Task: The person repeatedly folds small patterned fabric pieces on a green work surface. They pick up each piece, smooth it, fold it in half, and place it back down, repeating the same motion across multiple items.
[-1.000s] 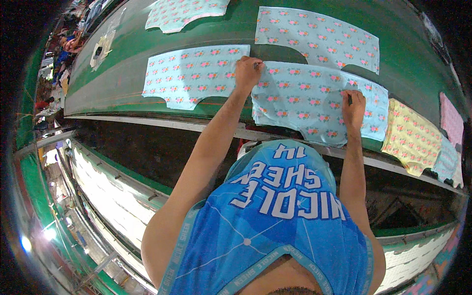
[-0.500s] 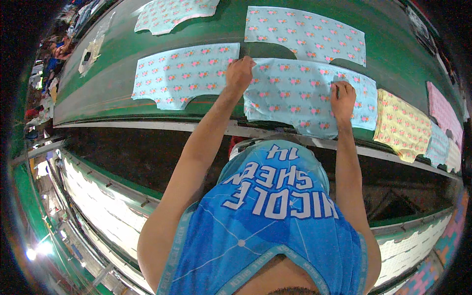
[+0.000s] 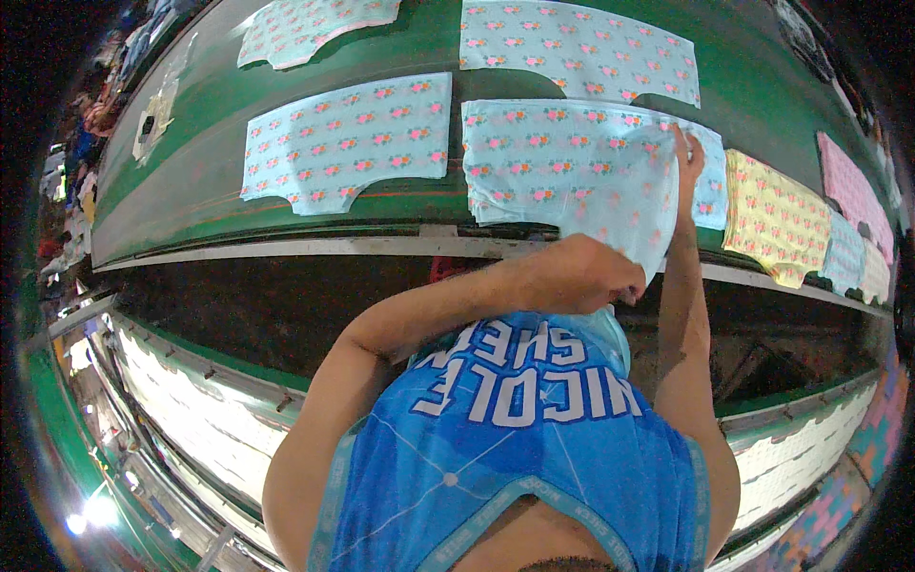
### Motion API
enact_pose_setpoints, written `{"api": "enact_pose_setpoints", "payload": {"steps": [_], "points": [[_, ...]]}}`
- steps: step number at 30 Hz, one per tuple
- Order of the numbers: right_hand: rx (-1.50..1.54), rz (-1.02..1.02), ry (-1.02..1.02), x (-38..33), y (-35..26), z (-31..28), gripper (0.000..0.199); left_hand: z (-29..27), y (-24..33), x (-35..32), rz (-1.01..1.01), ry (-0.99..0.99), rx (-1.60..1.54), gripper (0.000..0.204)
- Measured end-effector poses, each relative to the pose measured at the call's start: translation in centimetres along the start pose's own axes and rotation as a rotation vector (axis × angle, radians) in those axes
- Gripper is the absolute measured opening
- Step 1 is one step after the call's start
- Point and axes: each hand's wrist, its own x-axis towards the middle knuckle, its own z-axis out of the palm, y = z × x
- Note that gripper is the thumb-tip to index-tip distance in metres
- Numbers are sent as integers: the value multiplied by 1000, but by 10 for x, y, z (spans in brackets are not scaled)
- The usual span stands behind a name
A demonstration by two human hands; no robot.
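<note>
A light blue fabric piece [image 3: 624, 205] with small pink and orange flowers is partly lifted off a matching blue stack [image 3: 519, 153], its near corner drawn over the table's front edge. My left hand [image 3: 605, 272] is closed on that near corner, fingers pinched. Higher up, at the piece's far right, my right hand [image 3: 688, 157] pinches its edge. More blue cloth lies under and beyond the right hand. To the left sits a separate blue floral piece [image 3: 348, 143], and behind the stack another blue floral piece [image 3: 581, 48].
The green table [image 3: 205, 105] ends in a pale metal rail [image 3: 334, 250] near my body. Yellow floral pieces [image 3: 777, 214] and pink floral pieces [image 3: 853, 186] lie at the right. A pale floral piece [image 3: 319, 29] rests far left, near a small black object [image 3: 147, 125].
My left hand has moved from the stack's far left corner toward my body, and now holds the near corner. The right hand has shifted slightly farther up; the cloth between them is lifted.
</note>
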Motion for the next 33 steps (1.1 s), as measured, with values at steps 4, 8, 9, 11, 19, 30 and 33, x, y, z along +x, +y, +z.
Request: {"api": "enact_pose_setpoints", "payload": {"steps": [4, 8, 9, 11, 19, 30, 33], "points": [[-128, 16, -15, -4, 84, -38, 48, -24, 32, -16, 71, -31, -264, 16], [36, 178, 162, -17, 112, -85, 30, -51, 32, -55, 110, 117, -451, 20], [37, 151, 180, -18, 113, -100, 29, -62, 32, -67, 137, 179, -482, 20], [252, 229, 246, -14, 115, -127, 25, -85, 27, -91, 91, 315, -438, 25], [1226, 210, 92, 39, 3, -125, 48, -164, -9, -228, -38, 1117, -314, 13], [1582, 262, -231, 76, -191, 1, 36, -283, -51, -425, -357, 1643, 397, 25], [1427, 400, -231, 70, -266, 22, 34, -307, -49, -453, -547, 1661, 705, 26]]}}
